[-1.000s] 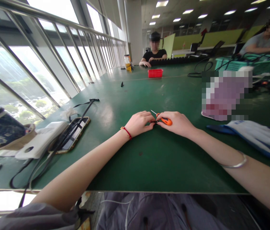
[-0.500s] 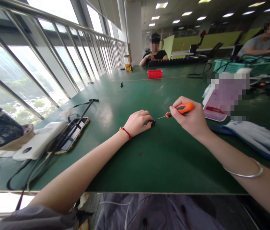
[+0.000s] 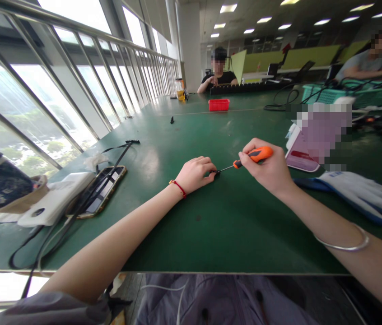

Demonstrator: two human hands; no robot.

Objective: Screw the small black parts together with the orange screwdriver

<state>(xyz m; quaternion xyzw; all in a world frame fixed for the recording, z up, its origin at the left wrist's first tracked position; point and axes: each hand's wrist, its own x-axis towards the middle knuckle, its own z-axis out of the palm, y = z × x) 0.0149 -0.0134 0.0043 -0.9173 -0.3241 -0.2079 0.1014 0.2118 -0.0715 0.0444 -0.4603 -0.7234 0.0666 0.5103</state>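
My left hand (image 3: 196, 175) rests on the green tabletop (image 3: 177, 234), thumb and fingers closed on a small black part (image 3: 216, 173) whose exact kind is too small to make out. In my right hand (image 3: 268, 169) is an orange and black screwdriver (image 3: 258, 154), gripped by its handle. Its thin metal shaft slants down to the left, and the tip meets the black part at my left fingertips.
Left lie a phone (image 3: 104, 192) under black straps and a white box (image 3: 50, 203). Work gloves (image 3: 363, 194) lie at right. Farther back are a small black piece (image 3: 172, 120), a red tray (image 3: 218, 105) and a teal basket (image 3: 356, 95). Two people sit beyond.
My right hand and the screwdriver handle have shifted very slightly left and down. My left hand stays in place on the small black part.
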